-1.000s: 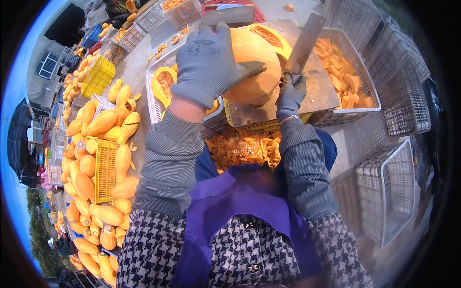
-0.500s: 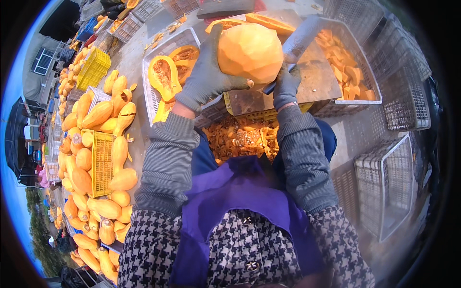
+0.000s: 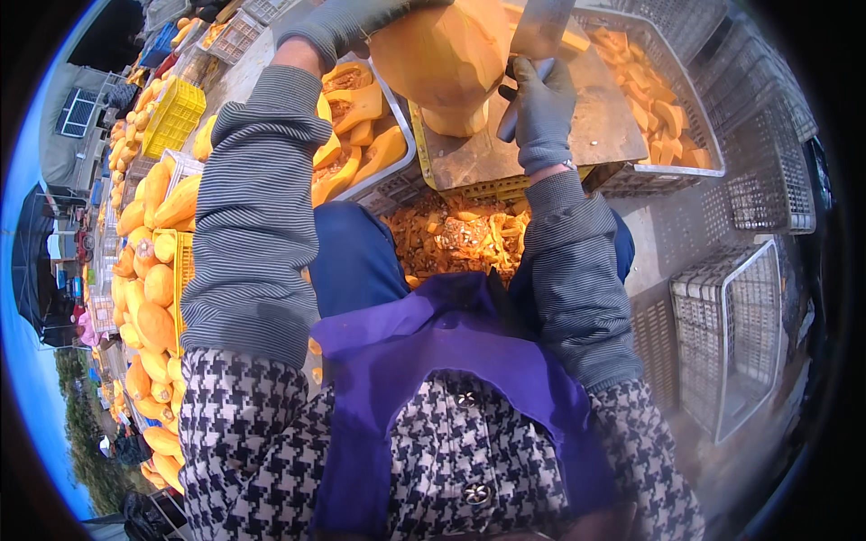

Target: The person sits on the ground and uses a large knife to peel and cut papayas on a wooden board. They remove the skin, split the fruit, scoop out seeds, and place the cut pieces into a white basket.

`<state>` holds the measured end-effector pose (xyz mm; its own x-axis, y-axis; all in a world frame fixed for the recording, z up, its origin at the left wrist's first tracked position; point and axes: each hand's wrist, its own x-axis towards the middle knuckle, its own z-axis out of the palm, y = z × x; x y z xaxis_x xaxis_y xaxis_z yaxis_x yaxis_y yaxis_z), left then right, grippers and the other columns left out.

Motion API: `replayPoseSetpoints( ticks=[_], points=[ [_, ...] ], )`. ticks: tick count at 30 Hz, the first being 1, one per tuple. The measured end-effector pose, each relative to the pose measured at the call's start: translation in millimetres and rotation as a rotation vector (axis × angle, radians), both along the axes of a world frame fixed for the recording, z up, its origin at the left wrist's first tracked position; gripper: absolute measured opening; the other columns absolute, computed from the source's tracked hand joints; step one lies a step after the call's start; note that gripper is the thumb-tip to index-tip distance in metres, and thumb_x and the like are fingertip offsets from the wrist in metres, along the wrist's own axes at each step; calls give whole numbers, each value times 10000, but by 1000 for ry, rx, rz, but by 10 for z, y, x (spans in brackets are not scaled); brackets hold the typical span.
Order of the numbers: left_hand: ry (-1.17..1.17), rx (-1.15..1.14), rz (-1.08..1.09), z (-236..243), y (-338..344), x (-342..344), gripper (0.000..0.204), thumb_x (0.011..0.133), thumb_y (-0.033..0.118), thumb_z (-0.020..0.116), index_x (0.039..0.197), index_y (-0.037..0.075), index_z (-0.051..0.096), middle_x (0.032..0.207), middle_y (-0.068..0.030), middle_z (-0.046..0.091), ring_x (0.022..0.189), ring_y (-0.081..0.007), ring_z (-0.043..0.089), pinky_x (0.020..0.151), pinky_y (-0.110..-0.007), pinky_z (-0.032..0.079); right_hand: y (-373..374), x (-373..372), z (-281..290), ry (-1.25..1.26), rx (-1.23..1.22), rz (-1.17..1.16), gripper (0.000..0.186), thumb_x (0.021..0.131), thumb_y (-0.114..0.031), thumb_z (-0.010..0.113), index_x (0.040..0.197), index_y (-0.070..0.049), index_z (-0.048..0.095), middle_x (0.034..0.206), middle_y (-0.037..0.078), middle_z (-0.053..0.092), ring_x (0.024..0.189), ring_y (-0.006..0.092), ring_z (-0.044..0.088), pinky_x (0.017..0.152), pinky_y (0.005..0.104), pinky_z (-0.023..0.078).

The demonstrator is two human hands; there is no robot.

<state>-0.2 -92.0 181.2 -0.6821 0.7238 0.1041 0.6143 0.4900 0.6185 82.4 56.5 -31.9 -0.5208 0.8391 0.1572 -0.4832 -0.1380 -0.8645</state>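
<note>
My left hand [image 3: 365, 20], in a grey glove, grips the top of a large peeled orange squash [image 3: 440, 59] at the top edge of the view; some of its fingers are hidden. The squash is over a worn wooden board [image 3: 577, 126], its narrower end downward. My right hand [image 3: 543, 108], also gloved, is closed on the handle of a broad cleaver [image 3: 541, 25]; the blade points up beside the squash's right side. Cut squash halves [image 3: 361, 105] fill a crate just left of the board, below my left hand.
A crate of cut chunks [image 3: 663, 117] stands right of the board. Squash scraps [image 3: 456, 234] lie between my knees. Whole squashes [image 3: 153, 307] and yellow crates [image 3: 171, 122] are piled left. Pale crates [image 3: 726, 334] stand at the right. People are in the far left background.
My left hand has moved up with the squash, from gripping its side to its top, and the squash's narrow end now shows below. My right hand and the cleaver have moved up slightly.
</note>
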Motion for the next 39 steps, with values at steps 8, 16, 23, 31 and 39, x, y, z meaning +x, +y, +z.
replayPoseSetpoints(
  ticks=[8, 16, 23, 31, 39],
  points=[
    [396, 176, -191, -240, -36, 193, 426, 789, 233, 735, 1153, 38, 628, 1153, -139, 632, 1064, -249, 589, 931, -338, 462, 48, -23, -10, -83, 61, -78, 195, 844, -94, 623, 995, 17, 573, 839, 67, 639, 715, 131, 587, 650, 282, 495],
    [468, 147, -446, -158, -277, 224, 824, 619, 261, 847, 1318, 64, 457, 1190, -150, 588, 1149, -293, 542, 1002, -377, 406, 52, 55, -49, -112, 117, -130, 206, 847, -110, 638, 997, 20, 583, 875, 84, 650, 753, 152, 598, 685, 298, 494],
    [56, 545, -301, -578, -60, 173, 772, 593, 319, 863, 1221, 59, 497, 1147, -160, 585, 1100, -322, 555, 975, -401, 430, 264, -165, 291, -333, 300, -138, 189, 845, -112, 617, 966, 32, 591, 817, 112, 655, 693, 184, 602, 652, 322, 496],
    [510, 392, -29, -1061, -64, -27, 1110, 537, 445, 873, 1391, 30, 298, 1348, -226, 404, 1274, -409, 368, 1075, -457, 312, 331, -24, 195, -201, 292, -96, 210, 850, -129, 631, 997, 19, 611, 865, 100, 669, 727, 157, 623, 642, 301, 503],
    [-111, 483, -226, -2296, -85, -575, 1072, 604, 309, 884, 1448, 74, 266, 1389, -114, 445, 1309, -260, 401, 1060, -359, 372, 286, -131, 151, -181, 274, -143, 191, 855, -116, 624, 984, 24, 608, 864, 87, 664, 731, 147, 609, 664, 294, 496]
  ],
)
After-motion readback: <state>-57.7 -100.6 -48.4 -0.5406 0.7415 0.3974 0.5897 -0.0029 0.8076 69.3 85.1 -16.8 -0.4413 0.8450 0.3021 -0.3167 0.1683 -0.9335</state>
